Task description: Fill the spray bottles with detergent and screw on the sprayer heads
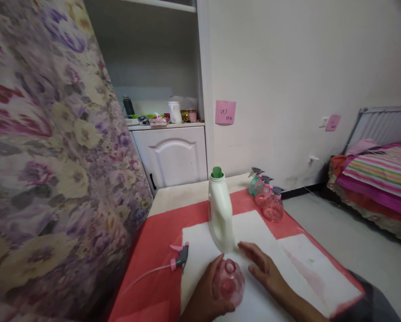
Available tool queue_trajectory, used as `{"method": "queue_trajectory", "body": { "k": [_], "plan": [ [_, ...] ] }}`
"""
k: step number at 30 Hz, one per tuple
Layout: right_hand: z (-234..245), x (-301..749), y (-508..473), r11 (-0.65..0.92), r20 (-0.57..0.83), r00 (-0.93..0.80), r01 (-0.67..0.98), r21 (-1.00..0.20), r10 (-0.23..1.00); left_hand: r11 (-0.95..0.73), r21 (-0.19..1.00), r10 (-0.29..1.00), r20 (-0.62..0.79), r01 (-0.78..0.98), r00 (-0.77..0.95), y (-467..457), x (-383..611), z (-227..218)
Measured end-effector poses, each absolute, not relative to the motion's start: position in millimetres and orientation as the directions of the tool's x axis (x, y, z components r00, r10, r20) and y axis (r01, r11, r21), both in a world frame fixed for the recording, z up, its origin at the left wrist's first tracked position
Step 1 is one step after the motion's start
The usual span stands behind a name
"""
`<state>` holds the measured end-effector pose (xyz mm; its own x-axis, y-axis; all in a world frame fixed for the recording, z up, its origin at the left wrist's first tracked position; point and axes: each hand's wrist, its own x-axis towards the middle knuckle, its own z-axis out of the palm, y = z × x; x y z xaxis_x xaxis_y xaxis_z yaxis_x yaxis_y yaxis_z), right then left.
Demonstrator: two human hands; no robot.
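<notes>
My left hand [207, 290] is wrapped around a round pink clear bottle [232, 288] with an uncapped neck, low over the white paper [197, 255]. My right hand [262, 268] is empty, its fingers apart, just right of the bottle. Directly behind both hands stands a tall pale jug [220, 210] with a green piece [217, 171] in its mouth. To the left, a grey and pink spray trigger head [179, 258] with a thin tube lies across the edge of the white paper and the red cover [153, 250].
Several spray bottles [273, 209] stand at the table's back right edge. Another white sheet [314, 264] with a pinkish stain lies on the right. A floral curtain [59, 179] hangs at left. Behind are a white cabinet [173, 161] and a wall; a bed [385, 179] is far right.
</notes>
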<state>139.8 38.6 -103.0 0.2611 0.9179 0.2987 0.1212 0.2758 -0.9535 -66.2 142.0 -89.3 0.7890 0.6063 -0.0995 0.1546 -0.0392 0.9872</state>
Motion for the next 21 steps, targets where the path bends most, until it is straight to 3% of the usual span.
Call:
{"method": "queue_trajectory", "body": {
  "k": [2,5,15,21],
  "plan": [
    [-113.5,129.8,22.0,0.222,0.244,0.18,0.135,-0.966,0.953,-0.039,0.987,0.595,-0.102,0.155,0.797,141.9,-67.2,-88.8],
    [-120.0,110.4,16.8,0.179,0.206,0.19,0.15,-0.972,0.96,-0.096,0.989,0.619,-0.032,0.116,0.785,138.3,-65.1,-84.2],
    [-90.7,125.2,-2.2,0.231,0.267,0.24,0.168,-0.958,0.933,-0.142,0.987,0.618,0.027,0.079,0.785,109.9,-36.9,-78.4],
    [-99.9,138.1,-15.2,0.228,0.264,0.247,0.168,-0.959,0.932,-0.135,0.979,0.66,-0.025,0.151,0.751,90.8,-25.7,-86.2]
  ]
}}
